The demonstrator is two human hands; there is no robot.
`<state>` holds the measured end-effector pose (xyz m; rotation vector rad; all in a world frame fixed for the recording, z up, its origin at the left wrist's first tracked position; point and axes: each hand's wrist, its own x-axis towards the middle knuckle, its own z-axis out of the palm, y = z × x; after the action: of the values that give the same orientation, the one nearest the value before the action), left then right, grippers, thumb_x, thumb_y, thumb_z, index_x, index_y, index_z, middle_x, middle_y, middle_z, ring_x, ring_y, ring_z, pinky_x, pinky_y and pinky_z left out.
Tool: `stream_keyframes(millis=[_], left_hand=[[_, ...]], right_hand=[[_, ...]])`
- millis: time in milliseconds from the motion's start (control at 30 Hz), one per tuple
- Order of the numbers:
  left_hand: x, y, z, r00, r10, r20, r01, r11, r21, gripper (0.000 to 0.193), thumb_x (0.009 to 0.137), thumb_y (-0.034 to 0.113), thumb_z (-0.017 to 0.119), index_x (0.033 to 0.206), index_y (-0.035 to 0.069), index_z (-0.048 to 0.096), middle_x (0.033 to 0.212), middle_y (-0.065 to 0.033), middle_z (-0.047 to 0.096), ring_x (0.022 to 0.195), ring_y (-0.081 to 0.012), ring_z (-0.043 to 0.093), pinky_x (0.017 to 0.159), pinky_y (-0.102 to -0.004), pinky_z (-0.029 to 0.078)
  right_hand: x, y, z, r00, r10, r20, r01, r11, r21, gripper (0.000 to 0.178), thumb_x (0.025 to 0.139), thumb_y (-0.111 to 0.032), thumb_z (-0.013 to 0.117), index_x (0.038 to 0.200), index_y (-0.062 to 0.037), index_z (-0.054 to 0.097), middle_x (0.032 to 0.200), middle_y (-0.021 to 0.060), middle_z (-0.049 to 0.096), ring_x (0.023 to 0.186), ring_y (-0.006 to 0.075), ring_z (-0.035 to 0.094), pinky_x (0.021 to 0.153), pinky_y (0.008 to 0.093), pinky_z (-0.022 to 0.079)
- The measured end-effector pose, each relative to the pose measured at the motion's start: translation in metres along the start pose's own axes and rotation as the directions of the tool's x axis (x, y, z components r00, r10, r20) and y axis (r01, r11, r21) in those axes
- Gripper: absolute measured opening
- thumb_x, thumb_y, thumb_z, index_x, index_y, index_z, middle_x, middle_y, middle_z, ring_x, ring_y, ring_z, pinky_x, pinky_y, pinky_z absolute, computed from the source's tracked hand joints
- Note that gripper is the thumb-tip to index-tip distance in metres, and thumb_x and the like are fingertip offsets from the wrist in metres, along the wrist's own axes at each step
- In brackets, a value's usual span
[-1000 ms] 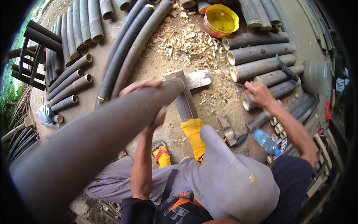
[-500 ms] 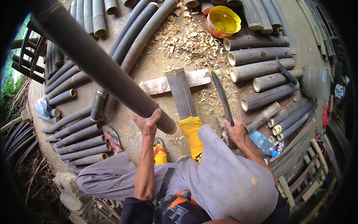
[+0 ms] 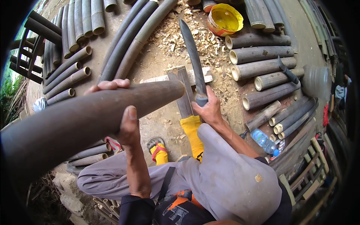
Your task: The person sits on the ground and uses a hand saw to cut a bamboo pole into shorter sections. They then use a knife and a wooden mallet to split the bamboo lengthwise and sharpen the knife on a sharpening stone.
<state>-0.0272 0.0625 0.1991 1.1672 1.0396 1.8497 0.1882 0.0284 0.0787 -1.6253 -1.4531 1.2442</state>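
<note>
My left hand [image 3: 125, 114] is wrapped round a thick dark bamboo pole [image 3: 82, 108], fingers over its top and thumb on the near side. The pole runs from the left edge toward the middle, its cut end facing right. In my right hand [image 3: 210, 108] is a machete [image 3: 193, 56] held by its handle, the dark blade pointing up and away, just right of the pole's end. Below them a dark split bamboo piece [image 3: 183, 99] lies across a pale wooden board [image 3: 204, 75], and my yellow-socked foot [image 3: 192, 131] meets its near end.
Cut bamboo lengths [image 3: 262, 52] lie in rows at right, with more bamboo [image 3: 71, 75] at left. Wood chips [image 3: 183, 33] cover the far ground beside a yellow bucket [image 3: 225, 20]. A second curved blade [image 3: 287, 71] rests on the right bamboo. A water bottle [image 3: 262, 140] lies near my right arm.
The pole has swung from a steep slant to nearly level, its cut end moving up and right. My right hand has raised the machete inward beside that end.
</note>
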Motion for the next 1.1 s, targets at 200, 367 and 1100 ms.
stream_keyframes(millis=[200, 367, 1100], left_hand=[[-0.010, -0.003, -0.003, 0.993, -0.101, -0.054, 0.104, 0.993, 0.057, 0.069, 0.070, 0.012, 0.066, 0.131, -0.001, 0.037, 0.109, -0.0145, 0.052, 0.103, -0.0286, 0.056, 0.096, -0.0416, 0.044], [0.001, -0.010, -0.003, 0.919, -0.380, -0.108, 0.394, 0.903, 0.170, 0.054, 0.065, 0.013, 0.070, 0.112, -0.006, 0.051, 0.089, -0.0150, 0.059, 0.080, -0.0243, 0.062, 0.073, -0.0345, 0.052], [-0.032, -0.071, -0.031, 0.635, -0.771, 0.050, 0.752, 0.631, 0.190, 0.051, 0.067, 0.017, 0.077, 0.108, -0.001, 0.052, 0.088, -0.0074, 0.061, 0.076, -0.0172, 0.064, 0.071, -0.0307, 0.052]], right_hand=[[0.010, 0.019, 0.016, 0.999, -0.035, 0.037, 0.031, 0.995, 0.097, 0.042, 0.076, -0.002, 0.071, 0.114, -0.0005, 0.054, 0.094, 0.0085, 0.068, 0.083, 0.0149, 0.067, 0.072, 0.0289, 0.056], [-0.020, 0.034, 0.018, 0.999, 0.030, 0.024, -0.034, 0.984, 0.174, 0.039, 0.077, -0.002, 0.071, 0.112, -0.0011, 0.053, 0.089, 0.0081, 0.068, 0.079, 0.0133, 0.067, 0.068, 0.0280, 0.056], [-0.018, 0.128, -0.166, 0.824, 0.014, -0.567, -0.444, 0.638, -0.629, 0.062, 0.079, -0.006, 0.070, 0.135, -0.0107, 0.044, 0.112, 0.0243, 0.055, 0.104, 0.0424, 0.055, 0.089, 0.0488, 0.045]])
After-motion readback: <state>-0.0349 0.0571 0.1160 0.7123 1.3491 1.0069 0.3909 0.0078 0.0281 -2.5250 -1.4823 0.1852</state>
